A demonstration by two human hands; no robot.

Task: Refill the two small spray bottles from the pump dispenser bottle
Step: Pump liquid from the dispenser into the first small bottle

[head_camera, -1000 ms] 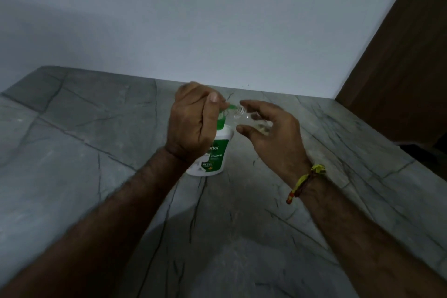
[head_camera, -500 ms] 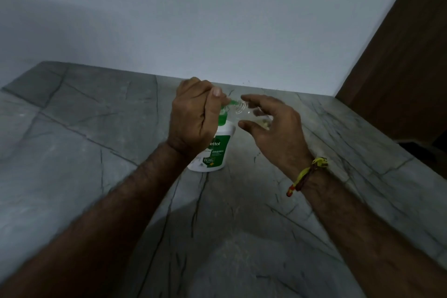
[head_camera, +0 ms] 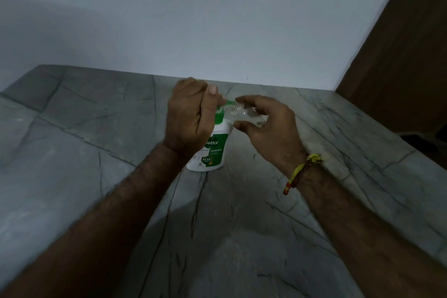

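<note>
Pump bottle (head_camera: 212, 150) pressed by curled left hand (head_camera: 188, 118); small clear bottle (head_camera: 246, 116), light, slippery, pinched mid-body by right hand (head_camera: 268, 128).

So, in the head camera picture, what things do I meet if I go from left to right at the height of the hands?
Left hand pressing on the pump → pump dispenser bottle → green nozzle → small clear bottle → right hand holding it → yellow wrist thread.
</note>
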